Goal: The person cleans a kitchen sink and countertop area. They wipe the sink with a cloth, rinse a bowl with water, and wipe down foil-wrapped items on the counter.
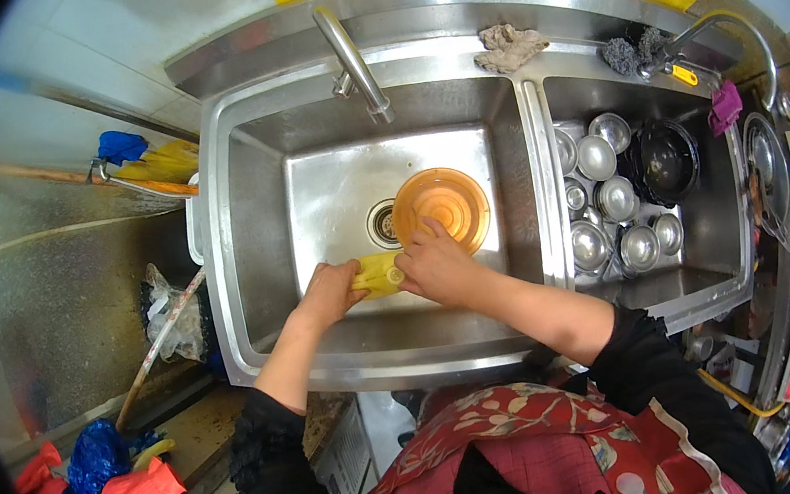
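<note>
Both my hands hold a yellow item [375,275], perhaps a cloth or a soft packet, low over the left sink basin [332,180]. My left hand [330,294] pinches its left end between thumb and fingers. Gripping the right end is my right hand [438,260], its fingers reaching over the near rim of an orange bowl [445,202]. A small pale round spot shows on the yellow item beside my right thumb. The bowl sits on the basin floor and partly covers the drain [383,224]. Whether the bowl contains water I cannot tell.
A steel faucet [354,63] arches over the left basin. In the right basin [710,225] lie several metal bowls [596,158] and a black pot [667,162]. A crumpled rag [509,47] and steel scourers [620,56] rest on the back ledge. A stick [158,341] leans at left.
</note>
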Motion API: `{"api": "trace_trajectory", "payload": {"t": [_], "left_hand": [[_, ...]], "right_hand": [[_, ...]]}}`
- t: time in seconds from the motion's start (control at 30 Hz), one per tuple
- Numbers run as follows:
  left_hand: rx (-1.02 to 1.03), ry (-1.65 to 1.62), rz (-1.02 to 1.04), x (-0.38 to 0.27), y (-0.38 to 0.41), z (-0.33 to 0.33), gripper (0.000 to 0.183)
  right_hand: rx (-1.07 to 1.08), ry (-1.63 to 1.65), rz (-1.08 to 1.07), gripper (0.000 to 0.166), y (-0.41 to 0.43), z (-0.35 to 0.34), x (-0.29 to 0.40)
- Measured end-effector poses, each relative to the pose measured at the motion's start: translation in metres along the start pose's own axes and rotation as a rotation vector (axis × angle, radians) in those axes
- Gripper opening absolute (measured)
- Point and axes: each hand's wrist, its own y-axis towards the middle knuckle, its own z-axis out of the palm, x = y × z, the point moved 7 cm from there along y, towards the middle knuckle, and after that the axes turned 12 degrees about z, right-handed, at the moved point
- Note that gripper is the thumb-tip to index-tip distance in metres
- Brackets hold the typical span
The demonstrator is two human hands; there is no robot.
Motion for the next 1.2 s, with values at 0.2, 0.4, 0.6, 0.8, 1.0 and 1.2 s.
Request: {"api": "trace_trajectory", "payload": {"t": [0.2, 0.4, 0.6, 0.8, 1.0, 1.2], "left_hand": [[-0.156, -0.007, -0.142, 0.013, -0.021, 0.043, 0.035], [-0.181, 0.065, -0.09, -0.009, -0.019, 0.048, 0.032], [-0.27, 0.088, -0.063, -0.022, -0.015, 0.04, 0.034], [-0.227, 0.015, -0.115, -0.016, -0.017, 0.046, 0.034], [-0.246, -0.07, -0.112, -0.019, -0.017, 0.045, 0.032], [-0.312, -0.046, -0.027, -0.019, -0.015, 0.046, 0.031]], "right_hand": [[-0.276, 0.19, -0.095, 0.022, 0.0, -0.019, 0.041], [-0.222, 0.127, -0.09, 0.02, 0.037, 0.02, 0.042], [-0.18, 0.17, -0.001, 0.018, 0.036, 0.035, 0.028], [-0.143, 0.152, 0.077, 0.019, 0.036, 0.036, 0.026], [-0.153, 0.1, 0.11, 0.022, 0.038, 0.042, 0.025], [-0.152, 0.069, 0.156, 0.022, 0.045, 0.056, 0.016]]}}
